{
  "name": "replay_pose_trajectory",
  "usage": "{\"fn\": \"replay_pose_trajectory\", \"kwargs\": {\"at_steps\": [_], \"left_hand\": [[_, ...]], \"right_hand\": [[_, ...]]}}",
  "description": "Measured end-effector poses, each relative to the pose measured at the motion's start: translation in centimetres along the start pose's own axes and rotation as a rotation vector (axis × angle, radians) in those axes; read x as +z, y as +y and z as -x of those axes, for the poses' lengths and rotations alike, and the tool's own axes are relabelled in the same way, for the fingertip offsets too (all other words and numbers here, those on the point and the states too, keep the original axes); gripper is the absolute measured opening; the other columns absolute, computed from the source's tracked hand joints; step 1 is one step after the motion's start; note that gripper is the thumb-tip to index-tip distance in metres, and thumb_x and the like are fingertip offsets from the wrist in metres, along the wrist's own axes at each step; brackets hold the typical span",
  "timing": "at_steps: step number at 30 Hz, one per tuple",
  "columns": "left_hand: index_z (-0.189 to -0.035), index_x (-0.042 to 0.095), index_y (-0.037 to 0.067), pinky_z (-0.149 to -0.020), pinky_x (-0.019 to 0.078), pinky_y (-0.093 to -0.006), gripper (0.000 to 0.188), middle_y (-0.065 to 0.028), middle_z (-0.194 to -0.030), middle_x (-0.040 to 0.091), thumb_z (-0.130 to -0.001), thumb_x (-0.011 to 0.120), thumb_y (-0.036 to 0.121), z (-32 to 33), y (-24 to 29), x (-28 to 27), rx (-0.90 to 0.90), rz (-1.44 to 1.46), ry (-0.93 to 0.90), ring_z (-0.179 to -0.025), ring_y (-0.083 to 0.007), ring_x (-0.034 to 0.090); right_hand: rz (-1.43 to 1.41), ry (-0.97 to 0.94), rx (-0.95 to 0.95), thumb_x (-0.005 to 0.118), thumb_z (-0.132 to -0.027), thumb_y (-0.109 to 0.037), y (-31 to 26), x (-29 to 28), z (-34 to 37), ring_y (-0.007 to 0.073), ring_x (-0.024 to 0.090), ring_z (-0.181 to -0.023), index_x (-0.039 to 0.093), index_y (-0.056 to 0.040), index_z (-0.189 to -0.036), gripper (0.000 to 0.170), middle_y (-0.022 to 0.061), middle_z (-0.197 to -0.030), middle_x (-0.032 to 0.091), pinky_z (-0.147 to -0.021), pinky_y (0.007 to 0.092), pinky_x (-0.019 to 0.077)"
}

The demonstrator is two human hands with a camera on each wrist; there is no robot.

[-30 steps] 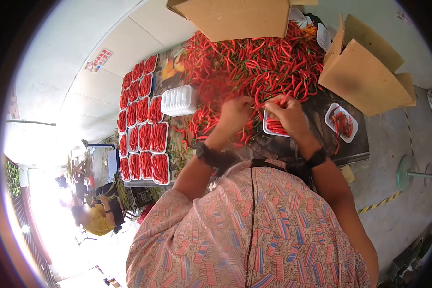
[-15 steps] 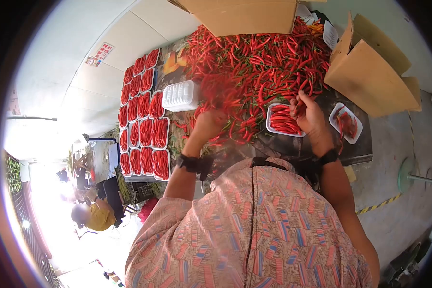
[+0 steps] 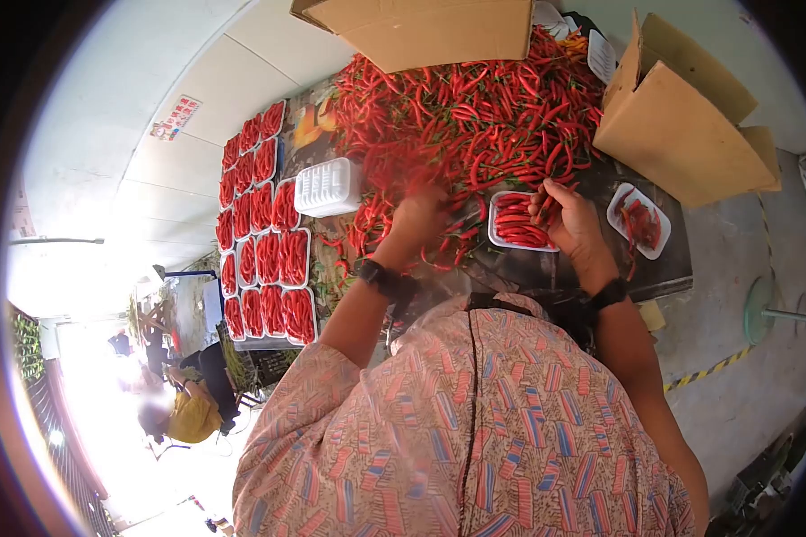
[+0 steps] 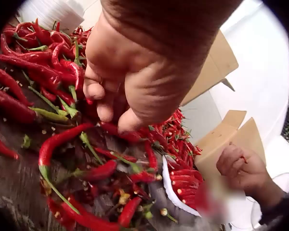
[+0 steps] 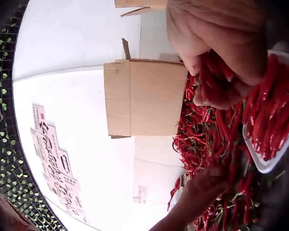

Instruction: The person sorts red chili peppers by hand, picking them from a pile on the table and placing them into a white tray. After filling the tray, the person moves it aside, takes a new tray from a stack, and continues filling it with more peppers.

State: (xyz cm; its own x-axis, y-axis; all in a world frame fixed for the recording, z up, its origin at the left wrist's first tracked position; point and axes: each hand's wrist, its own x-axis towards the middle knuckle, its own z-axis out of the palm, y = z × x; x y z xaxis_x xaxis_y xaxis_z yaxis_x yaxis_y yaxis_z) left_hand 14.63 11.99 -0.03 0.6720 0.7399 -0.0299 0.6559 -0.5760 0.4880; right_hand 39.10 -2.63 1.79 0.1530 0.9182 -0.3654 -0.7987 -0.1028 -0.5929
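My right hand (image 3: 575,228) grips several red chili peppers (image 5: 213,79) in its curled fingers, beside a white foam tray (image 5: 264,166). Red chilies lie side by side in that tray, their cut ends showing in the left wrist view. At the near edge of a large chili pile (image 3: 484,116), my left hand (image 4: 139,82) points downward. Its thumb and fingertips close in on a red chili (image 4: 123,134) among loose peppers with green stems. The hand's underside hides part of what it pinches.
Filled chili trays (image 3: 269,259) stand in rows at the left. Near them is a stack of white trays (image 3: 327,188). A tray of darker chili pieces (image 3: 640,224) lies at the right, below an open cardboard box (image 3: 690,134). Another carton (image 3: 448,36) overhangs the pile.
My right hand has moved off the pile, back over the tray's right side, with chilies in its fingers. My left hand went left, then returned right over the loose chilies.
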Motion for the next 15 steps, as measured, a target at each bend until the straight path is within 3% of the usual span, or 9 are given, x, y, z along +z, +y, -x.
{"fn": "replay_pose_trajectory", "kwargs": {"at_steps": [4,6,10,12,13,15], "left_hand": [[-0.097,0.066,0.010,-0.075,0.0521,-0.0431,0.028,-0.0106,-0.096,0.066,-0.073,0.069,0.022,-0.3,2.2,-2.1,-0.045,-0.071,-0.086,-0.091,-0.0316,0.064],[-0.096,0.065,0.009,-0.074,0.0521,-0.0425,0.027,-0.0100,-0.095,0.067,-0.074,0.068,0.025,-0.2,3.1,-1.9,-0.060,-0.281,-0.166,-0.089,-0.0312,0.065],[-0.095,0.066,0.009,-0.073,0.0517,-0.0429,0.025,-0.0111,-0.091,0.067,-0.076,0.065,0.025,-0.2,1.6,-0.1,-0.004,-0.312,-0.130,-0.087,-0.0329,0.065],[-0.096,0.066,0.006,-0.067,0.0502,-0.0384,0.023,-0.0088,-0.078,0.066,-0.080,0.062,0.022,-0.4,0.7,-0.5,0.008,0.093,-0.194,-0.076,-0.0260,0.065],[-0.096,0.066,0.006,-0.067,0.0502,-0.0384,0.023,-0.0088,-0.078,0.066,-0.080,0.062,0.022,-0.4,1.1,-1.0,0.010,0.092,-0.196,-0.076,-0.0260,0.065],[-0.102,0.067,0.005,-0.058,0.0448,-0.0248,0.024,-0.0010,-0.070,0.062,-0.083,0.064,0.021,-0.3,1.9,-2.1,-0.224,0.683,-0.287,-0.061,-0.0100,0.056]], "right_hand": [[0.004,-0.084,0.025,0.057,-0.093,-0.020,0.5,0.4,-0.6,0.0197,0.062,-0.070,0.060,-0.0039,-0.085,0.018,0.0083,-0.078,0.063,-0.060,0.0314,0.0495],[-0.026,-0.106,0.053,0.057,-0.093,-0.018,0.9,0.9,-0.8,0.0200,0.063,-0.070,0.060,-0.0033,-0.086,0.017,0.0085,-0.078,0.063,-0.062,0.0317,0.0506],[0.079,-0.094,0.080,0.059,-0.090,-0.014,1.7,2.1,-0.3,0.0195,0.061,-0.065,0.062,-0.0017,-0.086,0.013,0.0102,-0.075,0.062,-0.058,0.0310,0.0501],[0.100,-0.130,0.117,0.059,-0.090,-0.013,2.1,1.5,-0.6,0.0192,0.062,-0.065,0.062,-0.0018,-0.089,0.012,0.0094,-0.075,0.062,-0.060,0.0310,0.0504],[0.084,-0.154,0.147,0.058,-0.091,-0.010,2.1,1.3,-0.8,0.0203,0.063,-0.070,0.062,-0.0004,-0.094,0.011,0.0094,-0.079,0.063,-0.064,0.0330,0.0530],[0.066,-0.179,0.179,0.056,-0.092,-0.007,2.3,1.0,-0.9,0.0215,0.065,-0.075,0.062,0.0011,-0.099,0.012,0.0094,-0.083,0.065,-0.068,0.0351,0.0556]]}}
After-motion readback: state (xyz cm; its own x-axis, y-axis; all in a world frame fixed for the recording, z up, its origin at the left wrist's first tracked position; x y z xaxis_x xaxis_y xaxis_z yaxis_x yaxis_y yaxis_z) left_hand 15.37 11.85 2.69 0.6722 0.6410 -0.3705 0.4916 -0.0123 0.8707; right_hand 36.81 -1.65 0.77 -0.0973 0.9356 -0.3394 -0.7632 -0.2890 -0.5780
